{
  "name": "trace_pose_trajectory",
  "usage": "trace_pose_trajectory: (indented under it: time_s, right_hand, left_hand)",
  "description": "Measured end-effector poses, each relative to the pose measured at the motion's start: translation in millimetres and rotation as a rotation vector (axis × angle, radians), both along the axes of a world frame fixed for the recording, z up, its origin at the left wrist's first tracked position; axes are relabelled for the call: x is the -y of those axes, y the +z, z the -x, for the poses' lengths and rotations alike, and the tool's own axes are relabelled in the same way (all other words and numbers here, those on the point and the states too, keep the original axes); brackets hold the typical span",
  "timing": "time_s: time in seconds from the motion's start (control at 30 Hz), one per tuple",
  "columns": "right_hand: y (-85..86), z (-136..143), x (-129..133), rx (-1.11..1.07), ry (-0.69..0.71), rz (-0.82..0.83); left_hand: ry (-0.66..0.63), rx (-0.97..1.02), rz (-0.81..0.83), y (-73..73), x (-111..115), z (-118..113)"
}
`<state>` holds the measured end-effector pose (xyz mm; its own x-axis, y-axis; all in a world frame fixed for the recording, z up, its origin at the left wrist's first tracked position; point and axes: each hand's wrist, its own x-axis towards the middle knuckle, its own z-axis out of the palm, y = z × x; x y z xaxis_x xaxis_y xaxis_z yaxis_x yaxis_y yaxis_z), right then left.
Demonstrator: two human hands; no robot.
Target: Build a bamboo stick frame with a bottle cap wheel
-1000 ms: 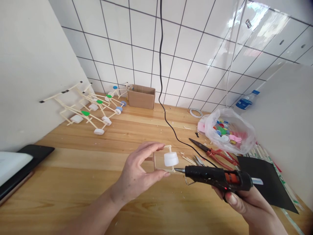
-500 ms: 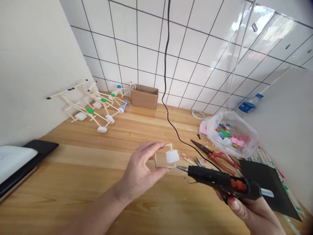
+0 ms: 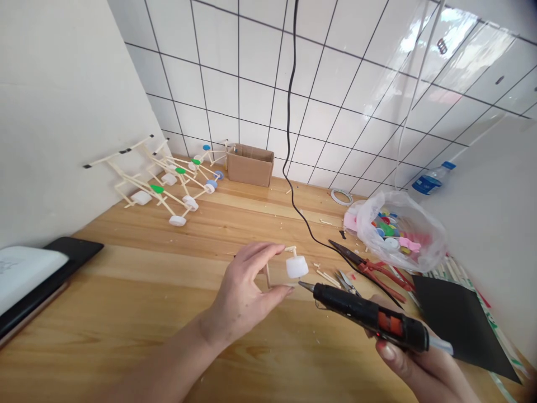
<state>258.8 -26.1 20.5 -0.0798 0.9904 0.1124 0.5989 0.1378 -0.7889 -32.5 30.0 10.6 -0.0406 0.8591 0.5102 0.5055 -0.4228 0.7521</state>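
Between thumb and fingers, my left hand (image 3: 241,296) pinches a small frame of thin wooden sticks (image 3: 268,276). A white plastic piece like a roller or bottle cap (image 3: 297,267) sits at the frame's right side. My right hand (image 3: 419,352) is wrapped round a black glue gun (image 3: 364,308), with a clear glue stick poking from its back and a small red light lit. The gun's metal nozzle points left, at the frame's lower right corner just under the white piece. Whether the tip touches the stick I cannot tell.
Stick models with cap wheels (image 3: 168,179) stand at the back left, beside a cardboard box (image 3: 250,165). Pliers (image 3: 373,268), a plastic bag of caps (image 3: 403,229), a tape roll (image 3: 342,196) and a black sheet (image 3: 461,324) lie right. A black cord (image 3: 289,123) hangs down the wall.
The glue gun's body has shifted slightly left and tilted, its back end lower, with the nozzle still near the same corner. My left hand keeps its hold on the stick frame.
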Motion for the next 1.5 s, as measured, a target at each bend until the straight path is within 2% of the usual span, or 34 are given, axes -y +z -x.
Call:
trace_pose_trajectory:
  time_s: [0.13, 0.33, 0.57, 0.77, 0.93, 1.07, 1.17, 1.23, 1.37, 1.43, 1.5]
  right_hand:
    - [7.6, 12.8, 2.9, 0.11, -0.052, -0.002]
    - [11.3, 8.7, -2.7, 0.182, 0.149, -0.049]
    - [14.6, 18.5, -0.6, 0.108, 0.084, -0.053]
    - [8.7, 15.6, 3.7, 0.033, -0.078, -0.003]
    - [5.4, 10.5, 0.2, -0.022, -0.069, -0.04]
    - [7.7, 11.3, -4.9, -0.111, -0.044, -0.025]
    - [7.1, 12.7, -10.9, -0.207, 0.019, 0.005]
    - [4.7, 13.3, -16.0, -0.276, 0.117, 0.019]
    - [-2.4, 16.3, -23.1, -0.382, 0.312, 0.048]
    - [-6.2, 18.8, -22.7, -0.418, 0.325, 0.072]
    - [-10.0, 21.1, -20.1, -0.463, 0.309, 0.104]
  left_hand:
    - [0.0, -0.009, -0.018, 0.1, 0.8, 0.0]
    - [0.008, 0.0, 0.003, -0.4, 1.9, -0.5]
    - [-0.003, 0.02, 0.054, 0.8, 1.0, 0.0]
    - [-0.025, 0.072, 0.134, 5.8, 1.1, 1.6]
    - [-0.057, 0.16, 0.204, 8.6, 1.2, 2.1]
    - [-0.094, 0.269, 0.363, 14.7, 1.4, 4.6]
    - [-0.169, 0.38, 0.503, 15.3, 0.0, 7.4]
    - [-0.252, 0.503, 0.577, 12.4, -2.1, 8.3]
    - [-0.526, 0.802, 0.702, 5.5, -6.9, 7.3]
    - [-0.636, 0.867, 0.729, 3.2, -8.6, 6.6]
    - [-0.687, 0.891, 0.736, 1.5, -9.6, 6.1]
